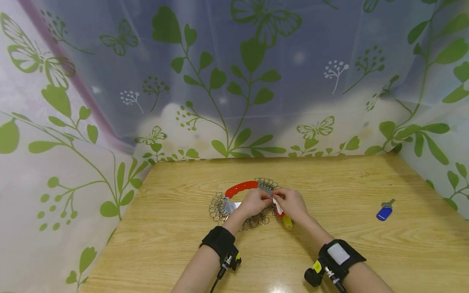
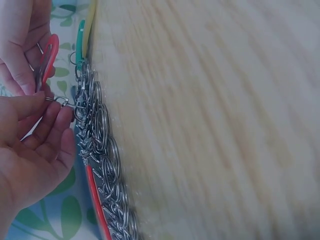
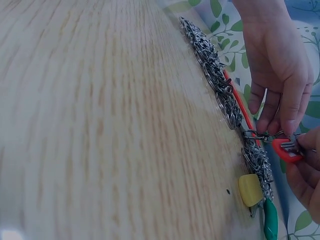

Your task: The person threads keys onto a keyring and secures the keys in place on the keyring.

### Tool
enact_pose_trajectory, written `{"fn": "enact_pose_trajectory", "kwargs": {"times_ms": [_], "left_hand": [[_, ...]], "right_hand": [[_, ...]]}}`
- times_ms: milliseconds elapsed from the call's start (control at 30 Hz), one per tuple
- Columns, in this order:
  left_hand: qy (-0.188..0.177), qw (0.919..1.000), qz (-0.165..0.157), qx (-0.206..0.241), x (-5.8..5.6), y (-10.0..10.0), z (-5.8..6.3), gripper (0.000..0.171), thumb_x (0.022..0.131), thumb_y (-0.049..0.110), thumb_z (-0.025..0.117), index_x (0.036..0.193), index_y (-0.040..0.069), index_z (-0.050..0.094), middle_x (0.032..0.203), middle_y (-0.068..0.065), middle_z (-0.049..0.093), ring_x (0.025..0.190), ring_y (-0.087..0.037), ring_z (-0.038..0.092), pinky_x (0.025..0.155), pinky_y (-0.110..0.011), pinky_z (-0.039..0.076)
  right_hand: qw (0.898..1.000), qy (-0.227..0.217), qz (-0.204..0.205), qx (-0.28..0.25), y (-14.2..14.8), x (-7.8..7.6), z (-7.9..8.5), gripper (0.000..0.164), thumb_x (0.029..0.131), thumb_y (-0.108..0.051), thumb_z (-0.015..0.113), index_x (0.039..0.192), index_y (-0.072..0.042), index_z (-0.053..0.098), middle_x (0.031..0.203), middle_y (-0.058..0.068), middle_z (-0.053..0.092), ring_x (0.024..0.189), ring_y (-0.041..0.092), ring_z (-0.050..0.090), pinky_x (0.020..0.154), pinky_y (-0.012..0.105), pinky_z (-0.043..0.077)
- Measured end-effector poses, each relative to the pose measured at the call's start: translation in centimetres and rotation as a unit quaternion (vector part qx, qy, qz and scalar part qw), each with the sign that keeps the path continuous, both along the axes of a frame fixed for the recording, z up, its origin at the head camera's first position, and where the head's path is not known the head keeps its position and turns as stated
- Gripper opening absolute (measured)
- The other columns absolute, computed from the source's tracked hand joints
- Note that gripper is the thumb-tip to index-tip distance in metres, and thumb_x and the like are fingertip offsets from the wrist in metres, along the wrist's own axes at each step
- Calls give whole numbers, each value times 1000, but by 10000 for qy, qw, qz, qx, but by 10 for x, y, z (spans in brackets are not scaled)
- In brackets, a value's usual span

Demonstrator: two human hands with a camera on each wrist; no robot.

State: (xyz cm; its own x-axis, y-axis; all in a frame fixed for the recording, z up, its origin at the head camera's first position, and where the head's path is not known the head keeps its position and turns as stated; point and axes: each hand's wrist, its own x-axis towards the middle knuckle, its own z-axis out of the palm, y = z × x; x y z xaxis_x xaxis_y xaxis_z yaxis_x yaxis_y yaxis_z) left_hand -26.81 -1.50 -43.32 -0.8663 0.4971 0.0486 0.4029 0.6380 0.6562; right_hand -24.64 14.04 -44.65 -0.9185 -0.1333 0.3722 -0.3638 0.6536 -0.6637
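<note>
A ring-shaped key holder with a red grip (image 1: 241,188), a flat metal plate (image 1: 231,206) and many small split rings (image 1: 218,208) on clasps lies on the table. My left hand (image 1: 256,202) pinches one split ring (image 2: 48,99) at the holder's right side, between thumb and fingers. Close against it, my right hand (image 1: 292,202) pinches a red key tag (image 3: 286,150) with a white label, near its key end. The fingertips partly hide the spot where ring and tag meet. A yellow tag (image 1: 287,222) and a green tag (image 3: 270,220) are by the holder's right side.
On the right of the wooden table (image 1: 340,191) lies a blue key tag (image 1: 384,213) with a key. A curtain (image 1: 205,122) with green leaves and butterflies hangs behind the table and at its sides. Both wrists wear black straps with cables.
</note>
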Motion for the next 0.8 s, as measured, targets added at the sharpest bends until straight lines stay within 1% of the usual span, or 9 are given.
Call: {"fn": "enact_pose_trajectory", "kwargs": {"times_ms": [133, 267, 367, 467, 700, 800], "left_hand": [[11, 10000, 16, 48, 0, 0, 0, 23, 93, 16, 57, 80, 1, 69, 52, 5, 37, 46, -9, 32, 49, -21, 28], [-8, 9999, 61, 99, -1, 1, 0, 27, 94, 15, 56, 77, -2, 68, 49, 4, 31, 44, -9, 29, 47, -22, 26], [-24, 9999, 118, 92, -2, 1, 0, 28, 94, 15, 54, 76, -1, 68, 50, 4, 32, 44, -9, 29, 47, -22, 26], [-81, 9998, 147, 86, -2, 1, 0, 27, 95, 15, 53, 79, 1, 69, 51, 4, 34, 45, -10, 31, 48, -22, 28], [-222, 9995, 157, 129, -1, 1, 1, 27, 96, 16, 52, 82, 0, 69, 50, 3, 34, 44, -11, 31, 48, -23, 28], [-207, 9995, 194, 112, -1, 2, 1, 28, 96, 16, 52, 81, -1, 69, 50, 3, 33, 44, -10, 30, 48, -23, 28]], "right_hand": [[10000, -14, 13, -59, 0, 0, 0, 13, 87, -6, 63, 95, 1, 71, 88, 12, 69, 71, 20, 63, 61, 33, 48], [9999, 74, 48, -69, 0, -1, -1, 13, 87, -6, 63, 95, 2, 71, 89, 13, 69, 75, 23, 64, 64, 36, 50], [9998, 171, 91, -18, 0, -1, -2, 12, 87, -4, 63, 94, 1, 70, 90, 13, 68, 78, 25, 64, 66, 38, 50], [9996, 253, 105, 68, 1, 0, -2, 11, 86, -4, 63, 93, 0, 71, 90, 13, 69, 78, 24, 64, 66, 39, 50], [9987, 354, 98, 357, 1, 1, -2, 11, 86, -4, 64, 94, 0, 71, 91, 13, 68, 80, 26, 64, 66, 39, 50], [9982, 401, 120, 434, 1, 1, -3, 11, 86, -3, 64, 94, -1, 71, 92, 12, 68, 81, 26, 64, 67, 39, 50]]}}
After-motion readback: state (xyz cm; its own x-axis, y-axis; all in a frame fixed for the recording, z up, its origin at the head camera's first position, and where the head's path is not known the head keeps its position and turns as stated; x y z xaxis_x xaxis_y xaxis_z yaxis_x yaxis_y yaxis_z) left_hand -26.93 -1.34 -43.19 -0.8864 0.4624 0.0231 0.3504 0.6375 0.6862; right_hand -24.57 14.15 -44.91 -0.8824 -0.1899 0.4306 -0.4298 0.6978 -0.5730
